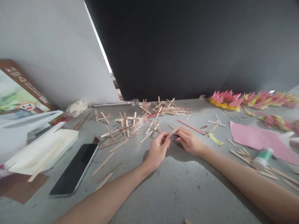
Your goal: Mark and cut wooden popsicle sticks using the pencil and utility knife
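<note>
Both of my hands meet over the grey tabletop (184,186), pinching one short wooden craft stick (175,129). My left hand (159,148) closes thumb and fingertips around its near end. From the other side, the curled fingers of my right hand (189,142) grip the same stick. A small dark patch shows under the right fingers; I cannot tell what it is. Just beyond lies a heap of loose craft sticks (175,109). Left of that stand several crossed craft-stick pieces (126,123). A red-and-white striped stick (191,127) lies behind my right hand.
At left are a black phone (74,169), a cream paper tray (44,152) and a printed box (23,88). To the right lie pink paper (259,138), a green-and-white bottle (263,158) and folded pink-yellow paper pieces (226,99). A dark panel (187,46) rises behind.
</note>
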`<action>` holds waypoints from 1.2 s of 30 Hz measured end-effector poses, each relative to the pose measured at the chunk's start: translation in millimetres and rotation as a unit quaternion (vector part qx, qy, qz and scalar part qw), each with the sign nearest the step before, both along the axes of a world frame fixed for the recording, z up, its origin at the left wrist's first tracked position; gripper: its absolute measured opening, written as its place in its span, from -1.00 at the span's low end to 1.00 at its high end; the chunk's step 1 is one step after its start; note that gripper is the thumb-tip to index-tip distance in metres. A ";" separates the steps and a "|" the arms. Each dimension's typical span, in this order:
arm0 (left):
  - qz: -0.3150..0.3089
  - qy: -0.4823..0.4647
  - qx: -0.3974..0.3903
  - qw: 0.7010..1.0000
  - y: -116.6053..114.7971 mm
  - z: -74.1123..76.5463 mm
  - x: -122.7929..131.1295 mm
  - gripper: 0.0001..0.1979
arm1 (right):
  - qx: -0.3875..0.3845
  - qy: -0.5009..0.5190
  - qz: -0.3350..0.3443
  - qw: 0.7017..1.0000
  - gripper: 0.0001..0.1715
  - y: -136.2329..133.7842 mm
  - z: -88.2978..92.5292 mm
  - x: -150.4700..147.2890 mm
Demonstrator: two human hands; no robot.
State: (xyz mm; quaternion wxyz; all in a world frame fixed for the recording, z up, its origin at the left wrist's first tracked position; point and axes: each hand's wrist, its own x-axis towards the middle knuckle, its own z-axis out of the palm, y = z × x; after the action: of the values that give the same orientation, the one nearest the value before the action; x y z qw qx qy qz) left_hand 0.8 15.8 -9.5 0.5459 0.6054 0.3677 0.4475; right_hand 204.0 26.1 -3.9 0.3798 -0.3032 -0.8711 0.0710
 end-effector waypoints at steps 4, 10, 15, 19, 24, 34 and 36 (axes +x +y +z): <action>-0.008 -0.014 -0.007 1.000 0.3 -0.8 -0.4 -0.61 | 0.003 0.004 -0.004 1.000 -0.65 0.1 -0.2 -0.3; -0.019 -0.015 -0.015 1.000 -1.6 2.0 -1.2 -0.60 | -0.001 0.006 -0.004 1.000 -0.63 0.4 -0.6 -0.4; -0.027 -0.023 -0.011 0.999 -1.3 -0.4 -1.7 -0.62 | -0.011 0.003 0.000 1.000 -0.64 0.2 -1.9 1.0; -0.031 -0.025 -0.006 0.999 -0.9 -0.7 -1.9 -0.62 | -0.012 0.002 0.002 1.000 -0.64 0.5 -2.8 0.9; -0.033 -0.021 -0.011 0.999 -1.9 2.2 -1.6 -0.62 | -0.012 0.002 0.001 1.000 -0.63 0.2 -3.0 0.5; -0.035 -0.022 -0.010 0.999 -2.1 2.5 -1.6 -0.62 | -0.003 -0.004 0.005 1.000 -0.61 -0.2 -1.4 -0.3; -0.033 -0.022 -0.007 0.999 -2.2 2.5 -1.6 -0.63 | -0.004 -0.002 0.004 1.000 -0.61 -0.3 -1.3 -0.4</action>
State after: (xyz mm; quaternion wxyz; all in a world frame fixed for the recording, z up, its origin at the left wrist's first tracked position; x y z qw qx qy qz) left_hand -0.8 13.6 -7.0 0.5725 0.6031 0.3386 0.4403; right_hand 203.6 25.8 -5.3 0.3761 -0.3014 -0.8729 0.0756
